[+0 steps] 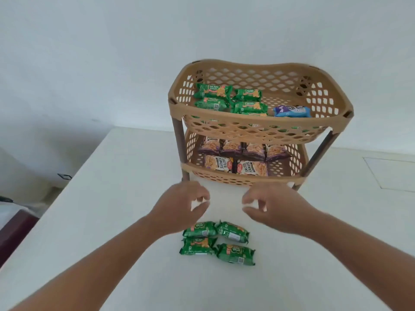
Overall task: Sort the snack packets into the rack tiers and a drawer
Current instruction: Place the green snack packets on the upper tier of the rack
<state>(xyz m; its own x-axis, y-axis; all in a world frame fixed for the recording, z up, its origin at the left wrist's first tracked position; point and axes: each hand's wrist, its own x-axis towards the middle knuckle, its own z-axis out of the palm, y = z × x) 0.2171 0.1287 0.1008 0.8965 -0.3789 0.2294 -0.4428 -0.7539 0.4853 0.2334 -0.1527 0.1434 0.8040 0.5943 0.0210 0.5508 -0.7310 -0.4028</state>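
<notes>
Four green packets (219, 242) left on the bench (112, 221), in a tight two-by-two cluster, edges touching or nearly so, just below and between the two hands. Well behind them, the rack (258, 129) — top tier (260, 72) holding four more green packets (231, 99) and one blue packet (292, 111), lower tier (242, 176) filled with peanut packets (242, 158). No drawer in view.

Left hand (179, 205) and right hand (269, 207) raised above the bench between cluster and rack, both empty. Fingers (199, 196) of the left loosely curled, thumb apart from the rest; right-hand fingers (249, 199) much the same, half-closed on nothing. Some blur at the tips, so exact spacing hard to read.

On handling, as a judgement: light, small flow-wrap packs, probably biscuits — glossy film, likely a bit slippery, stiff enough through the middle to hold shape, contents liable to crack under a hard squeeze. Best taken across the short width at mid-body, thumb on one long side and fingers on the other, with gentle pressure only. Crimped end seals also pinchable, but floppy and prone to swing. Packed close as they are, worth lifting an outer one first, or sliding one clear before closing on it. Room remains on the right of the top tier, near the blue packet.
</notes>
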